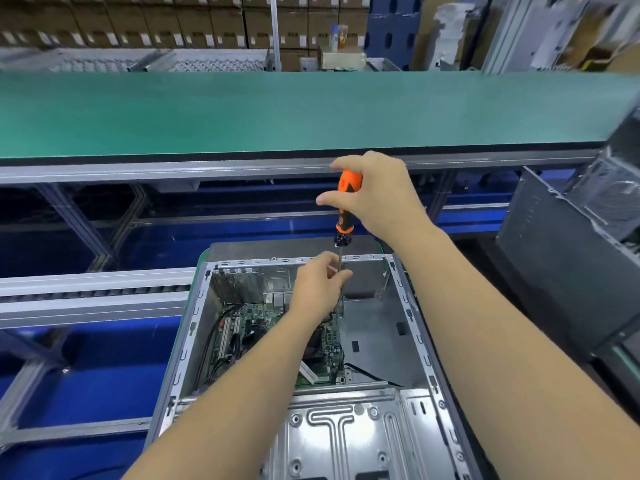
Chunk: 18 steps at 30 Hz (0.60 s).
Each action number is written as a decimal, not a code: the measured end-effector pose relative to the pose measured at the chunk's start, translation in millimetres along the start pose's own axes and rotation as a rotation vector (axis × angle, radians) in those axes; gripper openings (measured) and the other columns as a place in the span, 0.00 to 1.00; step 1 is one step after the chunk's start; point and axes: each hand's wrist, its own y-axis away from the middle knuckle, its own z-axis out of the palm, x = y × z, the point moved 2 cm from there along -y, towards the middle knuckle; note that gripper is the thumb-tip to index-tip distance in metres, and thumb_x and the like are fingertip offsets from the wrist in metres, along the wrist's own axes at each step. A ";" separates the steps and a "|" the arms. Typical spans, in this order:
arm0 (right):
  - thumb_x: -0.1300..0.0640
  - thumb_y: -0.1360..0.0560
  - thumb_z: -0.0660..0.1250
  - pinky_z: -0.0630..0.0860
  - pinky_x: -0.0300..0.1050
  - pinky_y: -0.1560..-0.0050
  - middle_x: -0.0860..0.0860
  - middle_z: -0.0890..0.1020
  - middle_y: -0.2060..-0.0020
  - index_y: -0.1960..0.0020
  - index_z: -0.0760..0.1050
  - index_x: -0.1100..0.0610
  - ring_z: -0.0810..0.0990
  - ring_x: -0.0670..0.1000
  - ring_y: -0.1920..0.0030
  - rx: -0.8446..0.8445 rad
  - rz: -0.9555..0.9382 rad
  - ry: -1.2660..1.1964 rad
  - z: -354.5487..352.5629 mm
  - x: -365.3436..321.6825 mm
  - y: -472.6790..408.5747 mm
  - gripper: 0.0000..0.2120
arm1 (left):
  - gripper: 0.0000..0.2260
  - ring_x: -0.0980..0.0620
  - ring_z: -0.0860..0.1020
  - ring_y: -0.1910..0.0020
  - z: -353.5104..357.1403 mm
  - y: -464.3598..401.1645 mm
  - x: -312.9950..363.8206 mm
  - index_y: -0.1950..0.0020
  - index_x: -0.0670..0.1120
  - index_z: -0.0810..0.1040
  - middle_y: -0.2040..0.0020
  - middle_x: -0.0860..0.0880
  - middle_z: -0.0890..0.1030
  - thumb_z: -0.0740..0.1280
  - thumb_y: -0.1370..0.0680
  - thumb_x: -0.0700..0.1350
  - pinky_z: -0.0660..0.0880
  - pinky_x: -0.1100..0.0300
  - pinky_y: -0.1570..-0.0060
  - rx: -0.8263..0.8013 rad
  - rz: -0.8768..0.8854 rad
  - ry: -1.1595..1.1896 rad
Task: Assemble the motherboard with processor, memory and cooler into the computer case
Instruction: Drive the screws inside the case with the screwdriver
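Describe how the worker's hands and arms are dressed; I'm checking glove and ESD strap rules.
Both are bare. The left hand and right hand wear no gloves, and both forearms show no sleeves up to the picture's edge. No wrist strap, watch or ring is visible.

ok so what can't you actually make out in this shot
Head view only:
- Screwdriver tip and any screw: hidden behind the left hand, which pinches the shaft.
- Middle of the motherboard, so cooler or processor: covered by the left forearm.
- Handle top: wrapped by the right hand.
- Case near end: cut off by the bottom edge.
- Board markings: too small.
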 end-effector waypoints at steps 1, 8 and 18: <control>0.41 0.25 0.71 0.66 0.42 0.46 0.47 0.73 0.50 0.26 0.71 0.52 0.72 0.50 0.45 -0.031 0.000 -0.004 2.1 -1.9 0.8 0.31 | 0.06 0.53 0.74 0.65 0.2 1.5 0.9 0.55 0.44 0.79 0.65 0.54 0.78 0.70 0.22 0.46 0.69 0.66 0.65 0.022 -0.001 0.027; 0.46 0.25 0.74 0.72 0.45 0.45 0.48 0.74 0.54 0.27 0.73 0.49 0.73 0.50 0.50 0.016 -0.013 -0.017 2.4 -0.3 3.9 0.27 | 0.06 0.53 0.72 0.66 -6.5 -2.2 7.1 0.56 0.44 0.82 0.66 0.51 0.78 0.70 0.21 0.45 0.70 0.58 0.62 -0.011 0.013 -0.001; 0.51 0.23 0.72 0.74 0.50 0.34 0.50 0.82 0.42 0.29 0.75 0.52 0.77 0.51 0.43 -0.015 0.004 -0.144 -4.5 2.6 6.3 0.23 | 0.06 0.51 0.69 0.69 -6.4 -4.2 12.6 0.56 0.42 0.83 0.69 0.50 0.76 0.69 0.21 0.41 0.66 0.59 0.65 0.016 0.031 -0.009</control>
